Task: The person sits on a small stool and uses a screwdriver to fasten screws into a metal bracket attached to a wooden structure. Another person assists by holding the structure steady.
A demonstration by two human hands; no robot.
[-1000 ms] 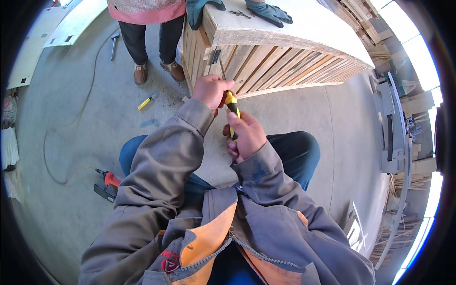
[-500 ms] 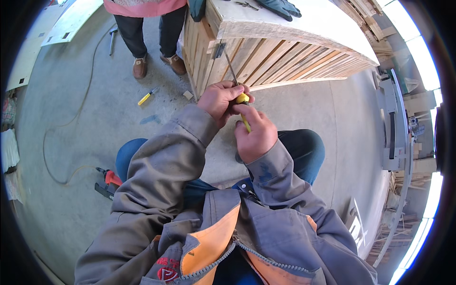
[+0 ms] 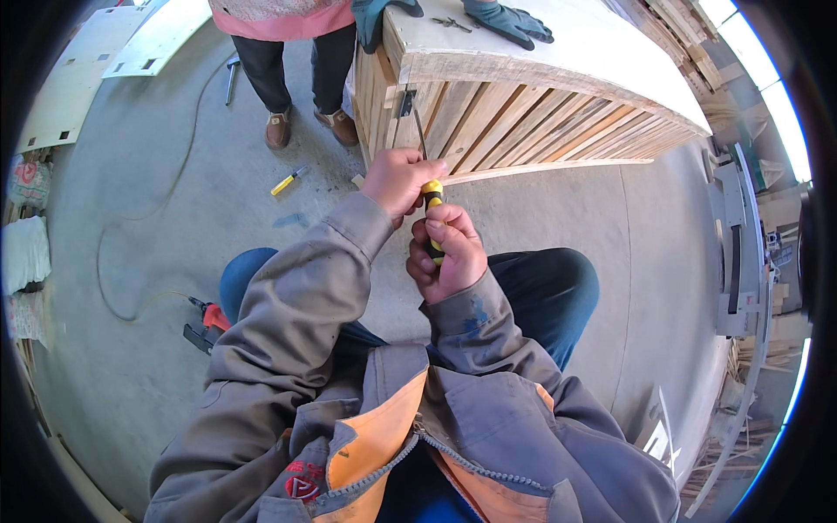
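A long-shafted screwdriver [image 3: 432, 197] with a yellow and black handle points away from me. Its tip reaches a small dark metal fitting [image 3: 407, 104] at the near left corner of a slatted wooden crate [image 3: 488, 63]. My left hand [image 3: 394, 181] is closed around the front end of the tool, where shaft and handle meet. Lower down, my right hand [image 3: 452, 247] wraps its fingers around the handle. Some loose small metal pieces [image 3: 452, 24] lie on the crate's pale top.
Beyond the crate stands a person, gloved hands [image 3: 510, 22] resting on it. A yellow-handled tool [image 3: 288, 181] and a hammer [image 3: 231, 80] lie on the concrete floor. Left of my knee sits a red and black power tool [image 3: 209, 322] with its cord [image 3: 103, 261]. Timber [image 3: 676, 39] is stacked at right.
My right hand has turned and now grips further around the screwdriver's handle. The crate and floor things have shifted slightly right and down in the picture.
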